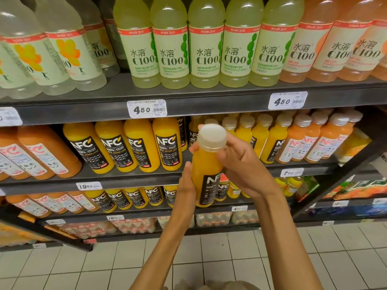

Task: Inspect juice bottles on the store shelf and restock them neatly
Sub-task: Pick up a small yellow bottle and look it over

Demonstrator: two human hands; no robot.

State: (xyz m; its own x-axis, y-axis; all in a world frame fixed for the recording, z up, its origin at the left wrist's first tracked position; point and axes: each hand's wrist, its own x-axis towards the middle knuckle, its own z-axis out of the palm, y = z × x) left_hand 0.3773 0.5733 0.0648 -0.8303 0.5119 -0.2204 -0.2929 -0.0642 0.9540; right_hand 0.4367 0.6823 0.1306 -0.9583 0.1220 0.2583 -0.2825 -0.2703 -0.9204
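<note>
- Far left, I see the peach-coloured NFC bottles [37, 155] lying back on the middle shelf [129, 174], labels roughly forward; I judge that stretch needs no work, though I cannot read their condition closely.
- Next along, four large orange NFC bottles [129, 145] stand in a tidy front row, touching shoulder to shoulder with labels facing out. That part looks finished to me.
- My left hand [186, 185] wraps the lower body of the small orange juice bottle [206, 170], fingers curled round its left side and behind it.
- The bottle is held upright in front of the shelves, off any shelf, its white cap [212, 136] tipped toward the camera and its black label partly visible. I take this as the inspection step, in progress.
- My right hand [240, 162] grips the bottle's shoulder just below the cap, fingers curled round the neck area from the right side.
- Behind the held bottle there seems to be a gap in the row of small orange bottles [261, 137]; I judge that is where this one should go back, but the hands hide most of it.
- Further right, the small peach bottles [318, 141] stand close together, a little crowded.
- Left to do, by my reckoning: finish checking this bottle, return it label-forward, then work through the rest of the small bottles.
</note>
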